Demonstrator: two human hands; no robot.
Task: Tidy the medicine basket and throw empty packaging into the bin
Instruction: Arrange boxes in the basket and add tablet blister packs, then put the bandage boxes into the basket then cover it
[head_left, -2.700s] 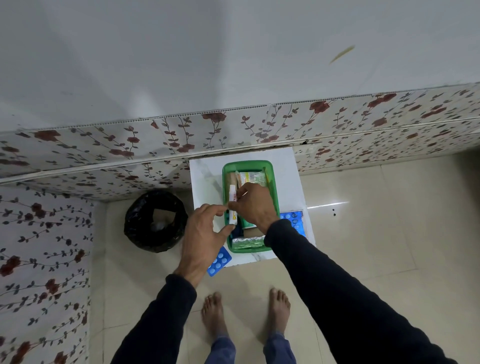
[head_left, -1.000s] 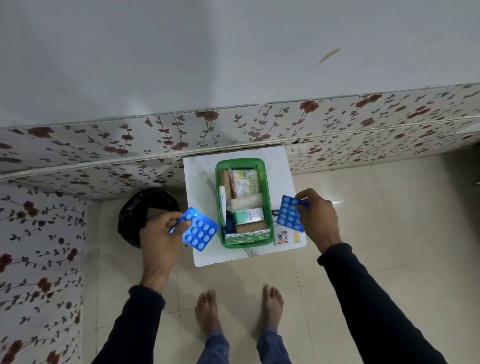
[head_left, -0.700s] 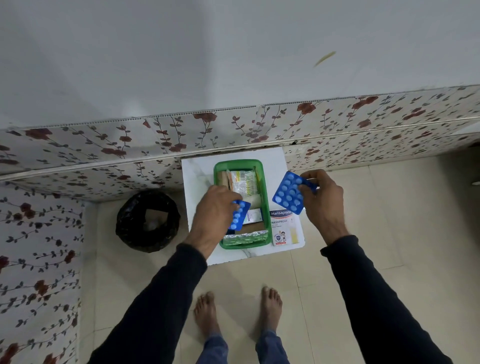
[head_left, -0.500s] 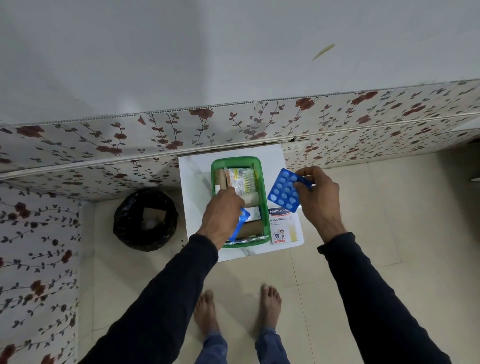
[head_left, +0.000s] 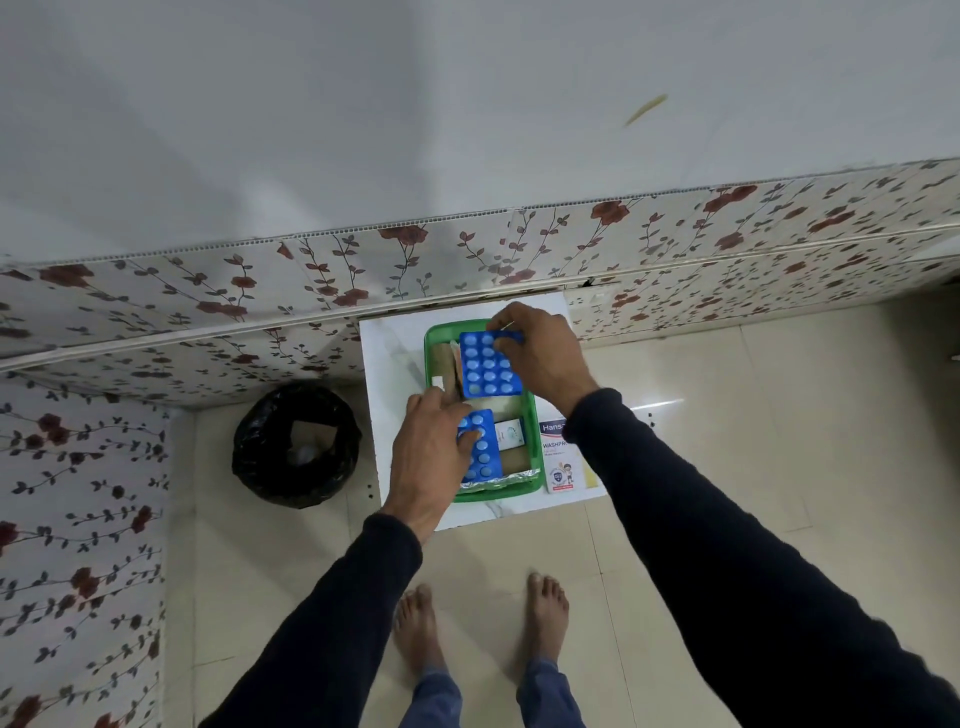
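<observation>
The green basket (head_left: 531, 415) sits on a small white surface (head_left: 387, 364) at centre frame, against the flowered wall. The right hand (head_left: 540, 356) pinches the far edge of a blue blister sheet (head_left: 488, 366) and holds it flat over the basket's upper half. The left hand (head_left: 428, 457) lies over the basket's lower left; its fingers touch a second sheet (head_left: 482, 449), but whether its grip is closed on it or merely pressing cannot be told. A white and green box (head_left: 510, 434) lies just right of that sheet, and foil (head_left: 493, 482) lines the near end.

Risks, as I judge them: the upper sheet hangs from one edge only, so a slack pinch could let it tip and slide onto the surface. Laid flat on top, both sheets would hide what lies beneath and may sit proud of the rim. The plaster pack (head_left: 563, 460) lies outside the basket, to its right, partly under the right sleeve; a careless draw-back could sweep it to the floor. The black bin (head_left: 296, 444) stands at left on the floor, well apart, so any empty packaging tossed from here could miss.
</observation>
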